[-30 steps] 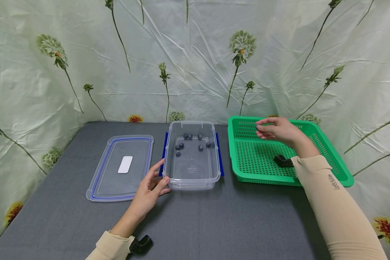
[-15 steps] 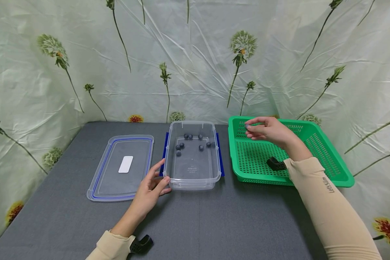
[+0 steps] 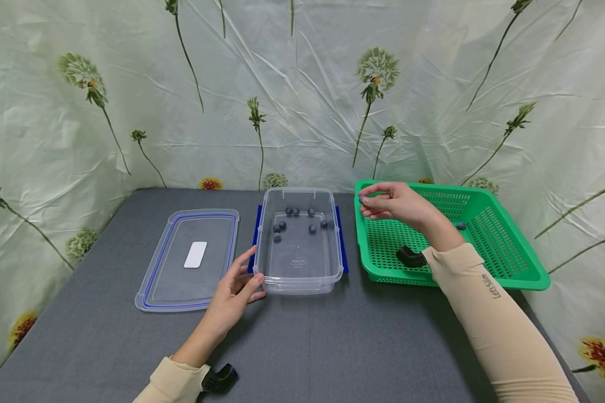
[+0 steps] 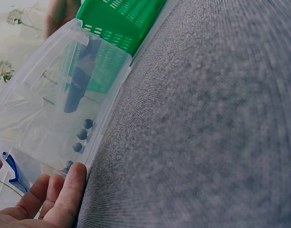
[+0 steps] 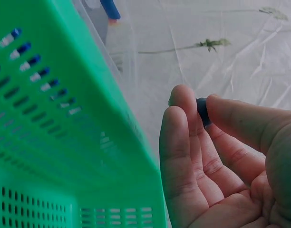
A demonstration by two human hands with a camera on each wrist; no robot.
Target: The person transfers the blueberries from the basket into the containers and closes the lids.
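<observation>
My right hand (image 3: 394, 205) pinches a blueberry (image 5: 202, 112) between thumb and fingertips, above the left rim of the green basket (image 3: 362, 253). Another blueberry (image 3: 461, 226) lies inside that basket, just past my right wrist. To its left stands a clear plastic box (image 3: 299, 286) with several blueberries (image 3: 312, 229) scattered on its floor, mostly toward the back. The fingers of my left hand (image 3: 230, 296) rest against the box's near left corner, spread and relaxed. In the left wrist view, the left fingertips (image 4: 76, 173) touch the box wall close to the cloth.
The box's clear lid (image 3: 168, 280), with a blue seal and a white label, lies flat left of the box. Blue latches (image 3: 341, 240) hang at the box's sides. A grey cloth (image 3: 302, 347) covers the table, and a floral curtain (image 3: 302, 101) hangs behind.
My right hand has moved left with the blueberry, from over the basket's middle to its left rim. The blueberry past my wrist has come into sight. My left hand stays put.
</observation>
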